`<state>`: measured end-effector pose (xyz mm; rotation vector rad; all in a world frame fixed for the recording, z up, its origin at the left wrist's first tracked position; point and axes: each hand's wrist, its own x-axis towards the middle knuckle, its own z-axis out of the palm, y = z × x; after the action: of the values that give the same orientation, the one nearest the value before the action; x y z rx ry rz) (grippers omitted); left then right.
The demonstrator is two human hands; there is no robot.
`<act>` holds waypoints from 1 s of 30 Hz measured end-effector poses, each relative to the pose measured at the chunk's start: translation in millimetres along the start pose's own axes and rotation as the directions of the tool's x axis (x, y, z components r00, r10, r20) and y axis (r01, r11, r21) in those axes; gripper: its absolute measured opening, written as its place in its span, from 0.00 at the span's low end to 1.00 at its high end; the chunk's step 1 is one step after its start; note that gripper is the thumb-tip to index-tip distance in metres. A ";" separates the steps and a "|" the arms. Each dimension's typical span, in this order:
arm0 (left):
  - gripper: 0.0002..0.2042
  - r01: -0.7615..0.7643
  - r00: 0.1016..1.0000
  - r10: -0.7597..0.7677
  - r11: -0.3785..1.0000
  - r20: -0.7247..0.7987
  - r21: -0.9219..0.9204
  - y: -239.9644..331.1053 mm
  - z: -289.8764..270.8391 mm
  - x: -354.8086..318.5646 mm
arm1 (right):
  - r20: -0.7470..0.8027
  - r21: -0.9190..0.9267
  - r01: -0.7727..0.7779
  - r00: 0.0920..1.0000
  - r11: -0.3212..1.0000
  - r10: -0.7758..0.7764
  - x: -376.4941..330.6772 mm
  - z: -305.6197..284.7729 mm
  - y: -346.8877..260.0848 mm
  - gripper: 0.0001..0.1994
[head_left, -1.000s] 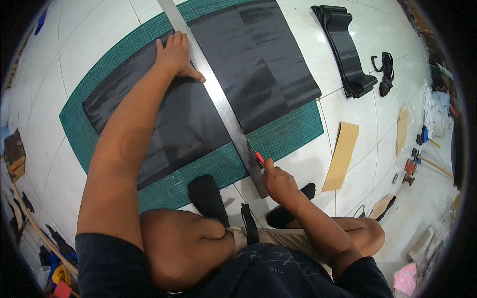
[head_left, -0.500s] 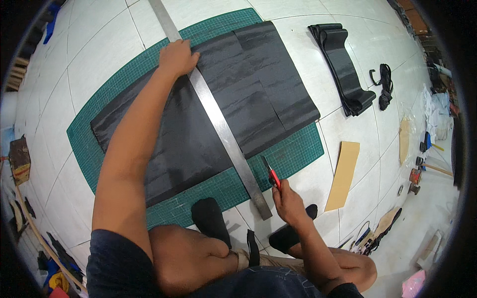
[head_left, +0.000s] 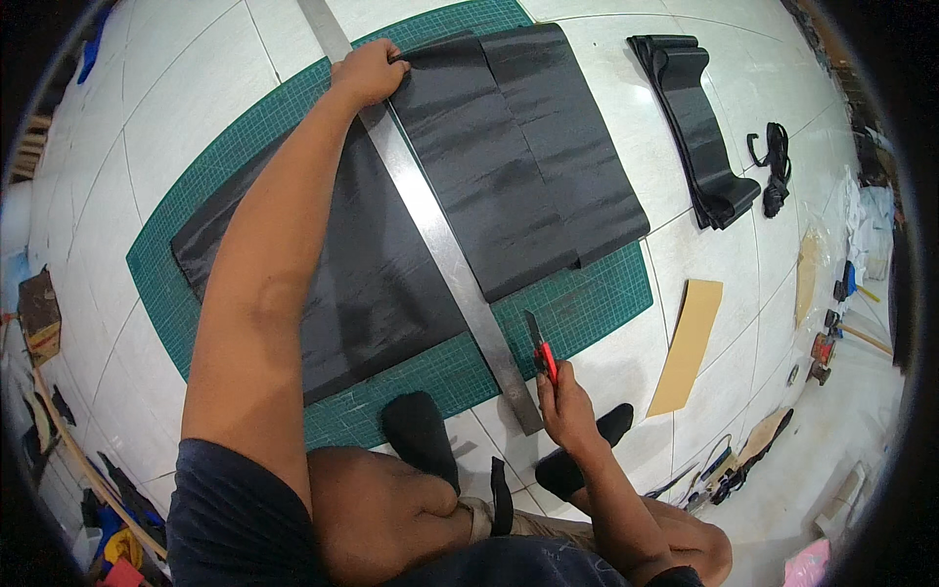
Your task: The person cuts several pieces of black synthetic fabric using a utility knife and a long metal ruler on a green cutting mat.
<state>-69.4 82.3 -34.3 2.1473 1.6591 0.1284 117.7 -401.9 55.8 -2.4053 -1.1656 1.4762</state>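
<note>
A black sheet [head_left: 372,284] of smooth, slightly creased material lies over a green cutting mat [head_left: 411,377]. Across it runs a long metal ruler [head_left: 421,191], its near end passing the mat's front edge. My left hand [head_left: 370,73] is at the far end, over the ruler, its fingers closed on the far edge of the black material just right of the ruler. That edge looks slightly raised. My right hand [head_left: 567,406] grips a red utility knife [head_left: 548,360], blade out and pointing away from me, right of the ruler's near end and off the sheet.
A folded black strip [head_left: 694,137] and a bundled black cord [head_left: 776,171] lie on the white tiles to the right. Nearer is a tan rectangular piece [head_left: 687,347]. My feet in dark socks [head_left: 419,430] flank the ruler's near end. Assorted items line both sides.
My left hand has shifted slightly right and its fingers now close on the sheet's edge. The black material right of the ruler has moved, its seam lines shifting. The knife has tilted more upright.
</note>
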 end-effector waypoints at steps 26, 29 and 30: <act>0.27 -0.130 0.988 0.143 0.974 -0.060 0.186 -59.7 -105.8 -157.2 | -0.377 -0.313 0.389 0.786 0.866 -0.489 39.5 54.0 -13.8 0.25; 0.29 -0.009 1.000 0.003 0.960 0.021 0.279 -108.6 -131.1 -214.3 | -0.357 -0.321 0.421 0.776 0.848 -0.520 33.0 62.4 -16.9 0.25; 0.30 0.046 0.997 -0.061 0.948 0.039 0.314 -122.8 -137.5 -228.9 | -0.332 -0.319 0.392 0.807 0.863 -0.489 33.5 63.0 -18.6 0.24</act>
<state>-289.5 -71.7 84.9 2.3063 1.8084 -0.2171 65.5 -386.0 6.2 -2.1891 -1.7085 0.6892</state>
